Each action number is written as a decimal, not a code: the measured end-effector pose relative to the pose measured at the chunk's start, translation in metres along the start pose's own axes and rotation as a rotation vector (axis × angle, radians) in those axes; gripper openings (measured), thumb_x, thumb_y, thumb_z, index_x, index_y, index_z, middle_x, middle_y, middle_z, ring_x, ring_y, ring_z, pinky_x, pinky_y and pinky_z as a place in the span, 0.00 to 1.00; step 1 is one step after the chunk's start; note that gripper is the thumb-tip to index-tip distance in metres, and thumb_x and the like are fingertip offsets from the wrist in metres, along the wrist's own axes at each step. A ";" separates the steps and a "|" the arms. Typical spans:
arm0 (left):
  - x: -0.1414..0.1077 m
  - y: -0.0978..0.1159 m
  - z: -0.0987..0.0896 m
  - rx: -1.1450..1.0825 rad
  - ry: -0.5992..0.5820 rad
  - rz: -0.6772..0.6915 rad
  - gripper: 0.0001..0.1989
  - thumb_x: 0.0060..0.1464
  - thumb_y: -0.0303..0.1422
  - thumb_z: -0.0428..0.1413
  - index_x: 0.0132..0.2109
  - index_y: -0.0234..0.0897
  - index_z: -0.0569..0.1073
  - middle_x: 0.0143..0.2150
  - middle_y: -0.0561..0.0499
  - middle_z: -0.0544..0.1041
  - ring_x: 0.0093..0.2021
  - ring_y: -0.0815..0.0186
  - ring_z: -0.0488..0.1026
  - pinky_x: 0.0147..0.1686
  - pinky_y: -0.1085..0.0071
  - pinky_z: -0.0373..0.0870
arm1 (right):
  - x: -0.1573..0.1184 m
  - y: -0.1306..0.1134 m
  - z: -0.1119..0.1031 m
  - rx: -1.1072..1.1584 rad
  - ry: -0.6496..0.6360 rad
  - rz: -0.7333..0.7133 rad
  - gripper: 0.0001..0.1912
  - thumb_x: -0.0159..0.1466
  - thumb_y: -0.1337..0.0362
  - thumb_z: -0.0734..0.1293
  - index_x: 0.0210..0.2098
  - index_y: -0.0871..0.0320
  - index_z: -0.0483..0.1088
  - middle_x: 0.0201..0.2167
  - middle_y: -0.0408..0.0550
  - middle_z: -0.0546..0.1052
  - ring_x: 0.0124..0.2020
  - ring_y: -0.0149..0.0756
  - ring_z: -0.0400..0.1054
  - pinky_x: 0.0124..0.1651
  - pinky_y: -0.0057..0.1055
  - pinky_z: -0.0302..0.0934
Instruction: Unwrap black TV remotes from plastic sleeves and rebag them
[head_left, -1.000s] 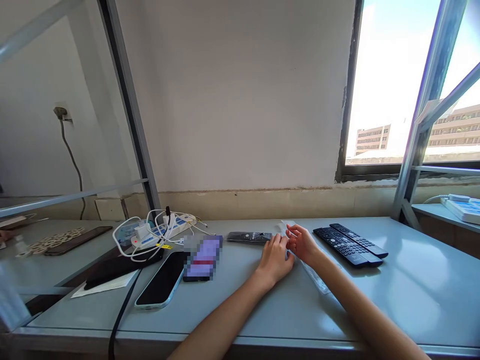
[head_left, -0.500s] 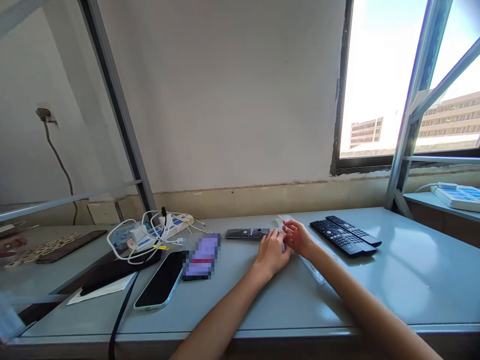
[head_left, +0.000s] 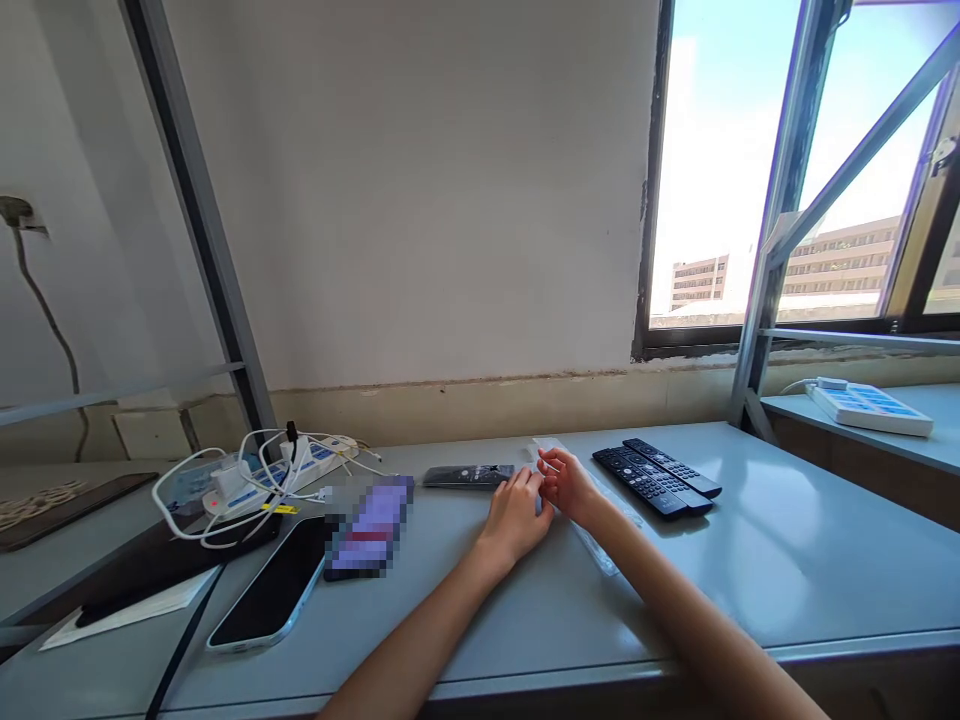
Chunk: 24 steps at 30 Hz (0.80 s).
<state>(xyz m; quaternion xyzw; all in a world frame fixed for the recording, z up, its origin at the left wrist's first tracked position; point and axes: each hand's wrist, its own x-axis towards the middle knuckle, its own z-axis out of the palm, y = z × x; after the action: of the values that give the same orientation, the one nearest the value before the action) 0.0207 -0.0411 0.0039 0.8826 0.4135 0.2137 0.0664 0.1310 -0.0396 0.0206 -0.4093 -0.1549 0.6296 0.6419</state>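
Note:
A dark remote control [head_left: 459, 477] with a cloudy sheen, as if in thin plastic, lies on the table. Its right end runs under the fingers of my left hand [head_left: 519, 512], which are bent over it. Just to the right, touching or nearly touching those fingertips, is my right hand [head_left: 568, 486]. Its fingers are curled together, and whatever they pinch is hidden. A clear plastic sleeve [head_left: 601, 553] lies flat on the table, partly beneath my right forearm. Further right, several black remote controls [head_left: 654, 482] lie side by side.
Left of my hands lie a phone with a blurred purple screen [head_left: 373, 525] and a light-blue-cased phone [head_left: 274, 585]. Behind them, white cables tangle over a power strip [head_left: 322, 460]. Metal frame posts stand at left and right [head_left: 769, 260]. A white box [head_left: 870, 408] sits on the neighbouring surface.
The camera view has turned slightly right, so everything appears shifted left. Both hands stay together by the wrapped remote control, with only slight finger movement.

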 end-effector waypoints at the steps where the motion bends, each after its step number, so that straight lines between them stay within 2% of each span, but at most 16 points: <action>1: 0.000 0.000 0.000 0.005 -0.003 -0.001 0.13 0.55 0.26 0.49 0.47 0.37 0.72 0.47 0.45 0.74 0.50 0.59 0.70 0.50 0.66 0.65 | -0.001 0.000 0.000 0.002 0.002 0.002 0.05 0.54 0.71 0.62 0.30 0.56 0.64 0.19 0.39 0.66 0.11 0.21 0.48 0.12 0.18 0.45; 24: -0.001 0.002 -0.002 0.004 -0.039 -0.005 0.15 0.56 0.26 0.48 0.49 0.35 0.71 0.50 0.45 0.73 0.53 0.60 0.70 0.53 0.67 0.64 | -0.006 0.000 0.005 -0.012 0.036 -0.015 0.05 0.53 0.72 0.63 0.29 0.57 0.63 0.18 0.36 0.64 0.10 0.19 0.47 0.11 0.17 0.43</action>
<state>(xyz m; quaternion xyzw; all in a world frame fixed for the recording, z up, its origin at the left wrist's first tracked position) 0.0207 -0.0432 0.0065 0.8858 0.4146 0.1954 0.0733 0.1261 -0.0440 0.0255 -0.4233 -0.1502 0.6162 0.6469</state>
